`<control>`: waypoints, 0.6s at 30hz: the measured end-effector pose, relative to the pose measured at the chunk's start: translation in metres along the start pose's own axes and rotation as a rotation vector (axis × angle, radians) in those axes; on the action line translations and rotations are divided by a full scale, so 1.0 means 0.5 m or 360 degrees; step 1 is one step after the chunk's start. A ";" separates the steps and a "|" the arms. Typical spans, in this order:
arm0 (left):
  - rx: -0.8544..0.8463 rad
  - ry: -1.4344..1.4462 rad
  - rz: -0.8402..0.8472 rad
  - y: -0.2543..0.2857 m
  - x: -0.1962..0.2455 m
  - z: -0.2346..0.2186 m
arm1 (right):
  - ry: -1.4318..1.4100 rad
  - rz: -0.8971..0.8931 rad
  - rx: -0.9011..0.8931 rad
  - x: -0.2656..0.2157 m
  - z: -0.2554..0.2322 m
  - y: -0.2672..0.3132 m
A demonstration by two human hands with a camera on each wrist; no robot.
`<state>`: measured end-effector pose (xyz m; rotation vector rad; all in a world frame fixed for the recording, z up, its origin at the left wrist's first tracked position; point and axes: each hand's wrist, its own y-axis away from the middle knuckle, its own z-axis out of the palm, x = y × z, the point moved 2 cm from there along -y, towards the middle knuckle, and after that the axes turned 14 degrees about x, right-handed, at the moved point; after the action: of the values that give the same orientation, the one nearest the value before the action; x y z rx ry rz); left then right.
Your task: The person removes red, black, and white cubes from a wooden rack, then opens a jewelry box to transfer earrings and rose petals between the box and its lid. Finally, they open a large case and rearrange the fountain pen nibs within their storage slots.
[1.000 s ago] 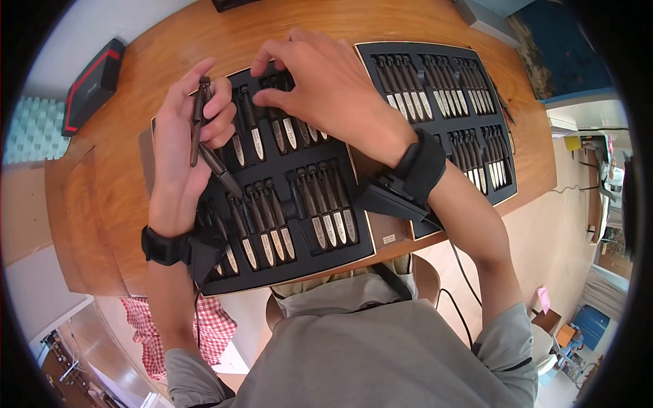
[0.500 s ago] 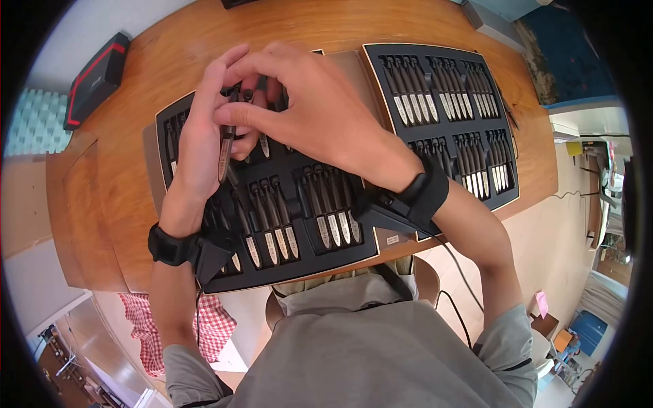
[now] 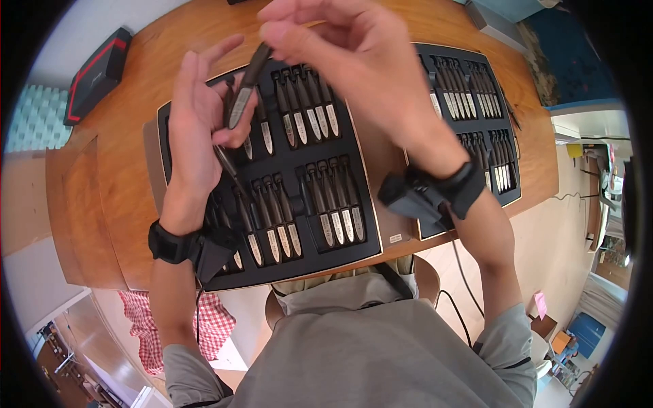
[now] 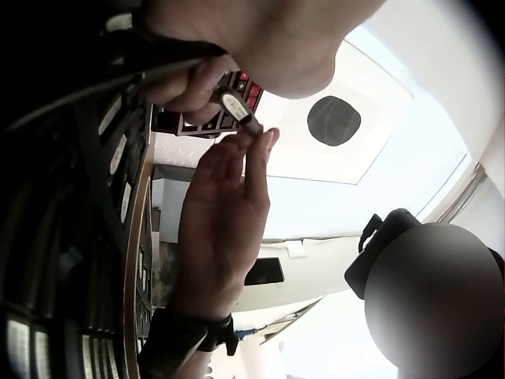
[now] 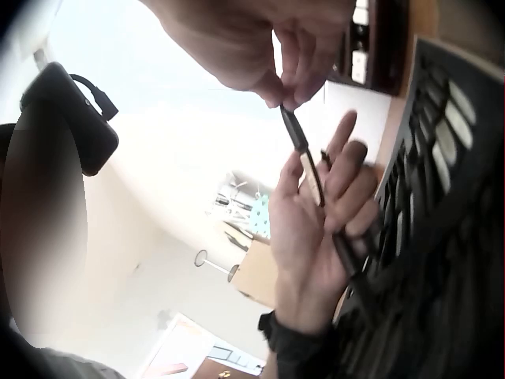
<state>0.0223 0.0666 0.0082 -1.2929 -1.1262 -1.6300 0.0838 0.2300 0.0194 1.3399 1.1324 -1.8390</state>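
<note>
My right hand [image 3: 360,68] pinches the dark end of a slim pen-like stick [image 3: 246,88], whose pale labelled end points down toward my left palm. In the right wrist view that labelled part [image 5: 313,181] overlaps the left palm. My left hand [image 3: 194,122] is palm up, index finger extended and the other fingers curled round a second dark stick [image 3: 226,162] that sticks out below them. Under both hands lies a black tray [image 3: 316,262] with rows of similar sticks in slots. Right fingertips show at the stick's end in the left wrist view.
A second black tray [image 3: 427,228] of such sticks lies to the right on the wooden table [image 3: 102,197]. At the far left stands a black box with a red stripe [image 3: 98,75]. A red checked cloth [image 3: 204,333] hangs below the table's front edge.
My right hand moved from over the tray to the left hand, then rose up and right with a stick in its fingertips. The left hand stays near its place with its index finger extended.
</note>
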 end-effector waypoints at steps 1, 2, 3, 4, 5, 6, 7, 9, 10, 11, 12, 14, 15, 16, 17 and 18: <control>0.0010 -0.0001 -0.0006 -0.005 -0.005 -0.008 | 0.0004 -0.0093 -0.0022 0.000 -0.015 -0.008; -0.0056 0.0084 0.0017 -0.016 -0.010 -0.019 | 0.0089 -0.0015 -0.0240 -0.004 -0.035 -0.014; -0.0123 0.0171 0.0044 -0.021 -0.011 -0.025 | 0.0084 -0.0013 -0.0247 -0.006 -0.049 -0.011; -0.0118 0.0170 0.0046 -0.021 -0.010 -0.026 | 0.0181 0.0148 -0.0549 -0.004 -0.053 -0.004; -0.0119 0.0168 0.0039 -0.020 -0.008 -0.025 | 0.0281 0.0309 -0.0846 -0.001 -0.052 0.004; -0.0124 0.0167 0.0032 -0.019 -0.006 -0.023 | 0.0297 0.0314 -0.0995 0.004 -0.050 0.012; -0.0131 0.0167 0.0032 -0.019 -0.005 -0.022 | 0.0382 0.0341 -0.1104 0.002 -0.046 0.020; -0.0119 0.0172 0.0039 -0.019 -0.007 -0.023 | 0.0562 0.0364 -0.1182 -0.003 -0.037 0.033; -0.0119 0.0172 0.0038 -0.019 -0.006 -0.023 | 0.0561 0.0364 -0.1182 -0.005 -0.034 0.039; -0.0117 0.0176 0.0028 -0.019 -0.006 -0.022 | 0.0645 0.0350 -0.1145 -0.005 -0.031 0.044; -0.0114 0.0180 0.0015 -0.018 -0.007 -0.021 | 0.0727 0.0338 -0.1109 -0.004 -0.031 0.047; -0.0115 0.0185 -0.0003 -0.019 -0.008 -0.023 | 0.0726 0.0359 -0.1073 -0.010 -0.030 0.045; -0.0122 0.0190 -0.0014 -0.020 -0.008 -0.023 | 0.0730 0.0373 -0.1033 -0.012 -0.030 0.043; -0.0121 0.0190 -0.0013 -0.019 -0.008 -0.023 | 0.0730 0.0372 -0.1034 -0.011 -0.030 0.042; -0.0122 0.0183 -0.0016 -0.019 -0.007 -0.023 | 0.0705 0.0406 -0.1094 -0.009 -0.030 0.042; -0.0124 0.0175 -0.0018 -0.018 -0.006 -0.022 | 0.0681 0.0440 -0.1151 -0.007 -0.031 0.043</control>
<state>0.0111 0.0593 0.0025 -1.2319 -1.0147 -1.7468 0.1099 0.2335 0.0144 1.3656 1.5358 -0.8216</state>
